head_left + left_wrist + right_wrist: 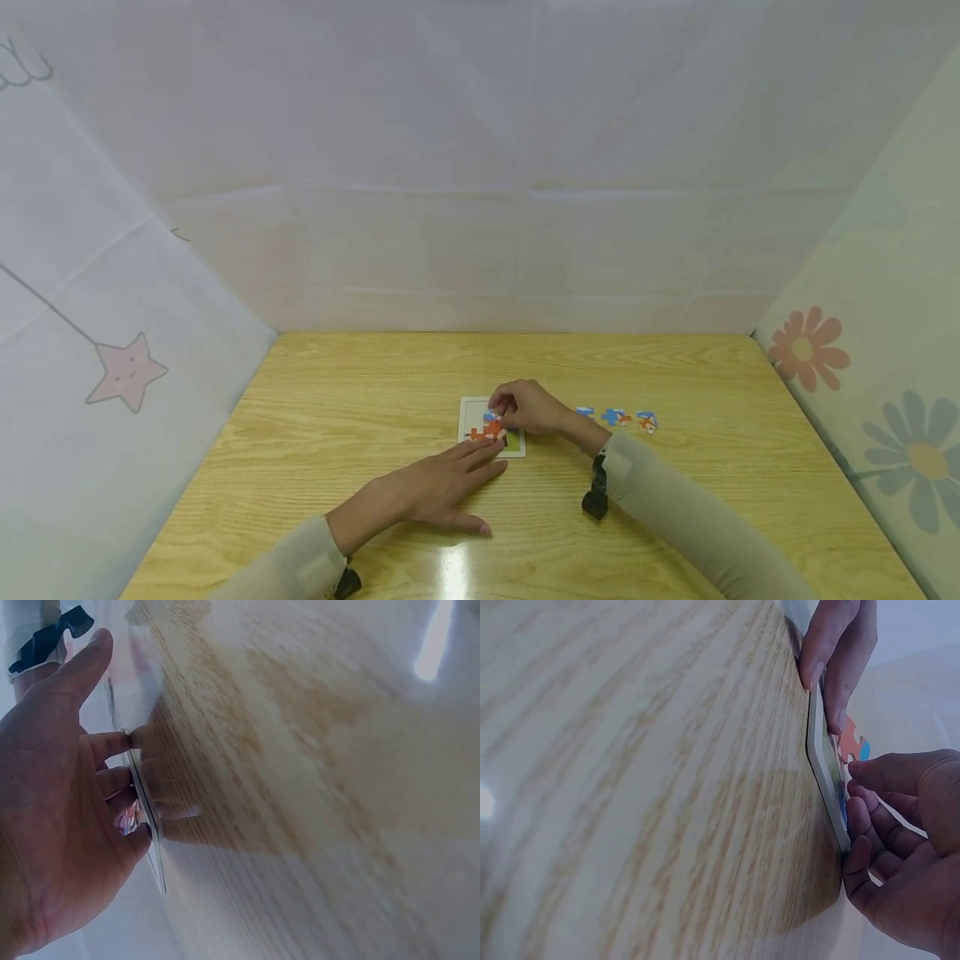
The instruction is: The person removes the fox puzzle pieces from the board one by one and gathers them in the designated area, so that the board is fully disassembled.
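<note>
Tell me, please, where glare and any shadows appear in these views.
Head: white glare on the table at bottom centre; left wrist: a bright streak at upper right, a dark patch, shadow or reflection, beside the left fingers; right wrist: a bright spot at the left edge, another dark patch beside the puzzle board.

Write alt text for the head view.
A person's left hand touches a partly filled, white-bordered square puzzle board, and the right hand bends over it. Three loose, partly blue jigsaw pieces lie to the right on a yellowish wood-grain table.
</note>
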Tool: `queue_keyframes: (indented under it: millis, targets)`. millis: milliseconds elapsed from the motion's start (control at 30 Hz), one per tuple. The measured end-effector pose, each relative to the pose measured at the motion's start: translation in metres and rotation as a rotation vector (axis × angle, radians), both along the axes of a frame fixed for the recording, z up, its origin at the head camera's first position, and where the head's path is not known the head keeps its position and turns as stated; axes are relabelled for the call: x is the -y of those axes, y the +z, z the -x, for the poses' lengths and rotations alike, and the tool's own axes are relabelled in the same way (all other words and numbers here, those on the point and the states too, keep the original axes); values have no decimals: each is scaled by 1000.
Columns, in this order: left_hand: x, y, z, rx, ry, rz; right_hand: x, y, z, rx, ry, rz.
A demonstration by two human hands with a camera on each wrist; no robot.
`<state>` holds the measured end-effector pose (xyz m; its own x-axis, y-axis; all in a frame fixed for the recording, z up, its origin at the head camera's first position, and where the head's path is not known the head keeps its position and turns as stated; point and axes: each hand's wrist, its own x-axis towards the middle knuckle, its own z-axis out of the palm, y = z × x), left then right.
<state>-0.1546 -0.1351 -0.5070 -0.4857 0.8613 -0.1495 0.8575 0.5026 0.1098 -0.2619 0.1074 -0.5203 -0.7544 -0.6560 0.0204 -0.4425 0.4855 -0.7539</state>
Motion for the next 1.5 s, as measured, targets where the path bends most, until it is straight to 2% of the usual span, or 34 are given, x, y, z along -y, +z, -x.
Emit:
queue_keyframes:
  millis: [367, 767, 1000, 1500]
  targets:
    - [0, 2, -2, -7, 6, 5, -1, -1, 0, 7, -30, 27]
    - [0, 1, -3, -4, 2, -5, -8, 0, -3, 104, -97, 94]
    - [-1, 1, -2, -9, -5, -6, -18, 5, -4, 149, -93, 168]
    - [0, 5, -1, 0, 4, -9, -42, 14, -5, 181, -97, 178]
